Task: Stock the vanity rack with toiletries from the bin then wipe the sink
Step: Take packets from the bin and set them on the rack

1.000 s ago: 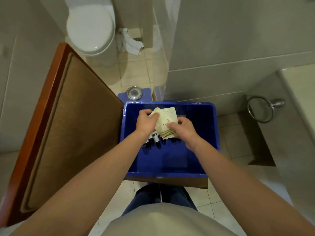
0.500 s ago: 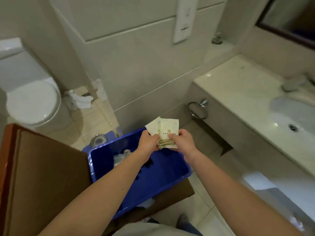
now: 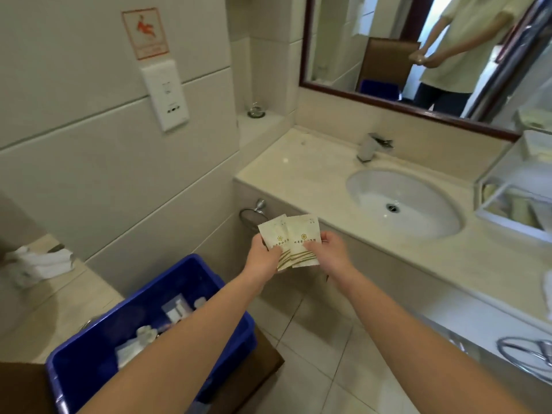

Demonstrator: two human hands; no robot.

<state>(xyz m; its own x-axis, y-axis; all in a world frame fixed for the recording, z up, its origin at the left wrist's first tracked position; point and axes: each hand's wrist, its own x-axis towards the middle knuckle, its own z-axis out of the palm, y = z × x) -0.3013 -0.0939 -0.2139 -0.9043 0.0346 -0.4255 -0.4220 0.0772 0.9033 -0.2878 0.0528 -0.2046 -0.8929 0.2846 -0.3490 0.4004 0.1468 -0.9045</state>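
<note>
Two pale sachets (image 3: 291,242) are held in the air between the blue bin (image 3: 104,339) and the vanity surface (image 3: 298,162). Their lower edges are pinched by the left hand (image 3: 264,258) and the right hand (image 3: 331,252). The rack (image 3: 513,189), seemingly part-stocked, is well apart at the right. One sachet could be dropped into the sink (image 3: 403,204) if the overlapped pair slides during the reach.
</note>
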